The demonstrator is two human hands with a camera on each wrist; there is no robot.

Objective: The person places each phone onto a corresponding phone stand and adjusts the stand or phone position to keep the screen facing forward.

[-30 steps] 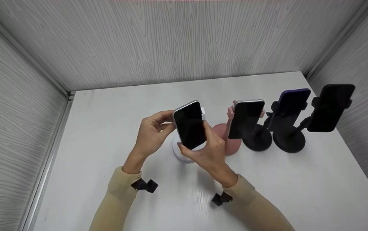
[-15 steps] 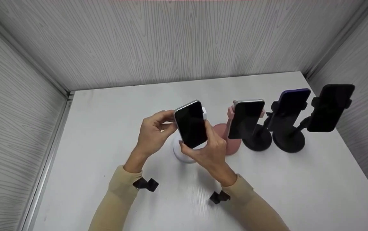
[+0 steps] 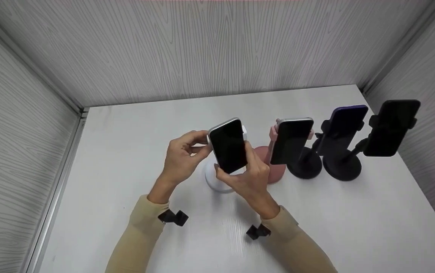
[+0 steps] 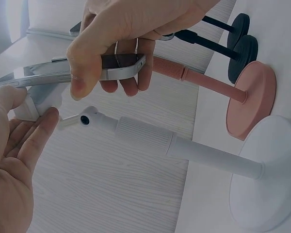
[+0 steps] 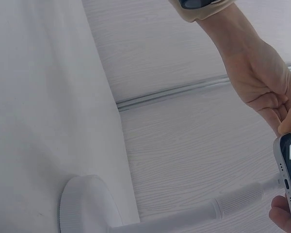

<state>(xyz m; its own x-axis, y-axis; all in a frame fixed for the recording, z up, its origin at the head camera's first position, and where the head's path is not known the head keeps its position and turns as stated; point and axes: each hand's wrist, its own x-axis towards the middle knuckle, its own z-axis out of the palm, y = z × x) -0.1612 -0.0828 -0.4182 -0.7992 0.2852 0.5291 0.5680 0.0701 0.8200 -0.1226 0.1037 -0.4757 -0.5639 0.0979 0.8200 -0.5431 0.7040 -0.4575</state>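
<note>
A silver-edged smartphone [image 3: 228,146] with a dark screen leans tilted above a white phone stand [image 3: 214,182]. My right hand [image 3: 251,178] grips the phone by its lower end and right edge. At the phone's upper left, my left hand [image 3: 183,157] pinches the white clamp [image 4: 25,110] of the stand, as the left wrist view shows. The clamp lies behind the phone, and a bit of its other side shows at the phone's right edge in the head view. The stand's ribbed post [image 4: 145,136] and round base are plain in the left wrist view.
To the right stand a pink stand holding a silver phone [image 3: 292,142], a black stand with a purple-edged phone [image 3: 342,129], and another black stand with a black phone [image 3: 391,127]. Wood-patterned panels [image 3: 217,49] enclose the white table [image 3: 126,182] behind and at both sides.
The phone and the white clamp have shifted slightly to the right, with both hands still on them. The other stands have stayed put.
</note>
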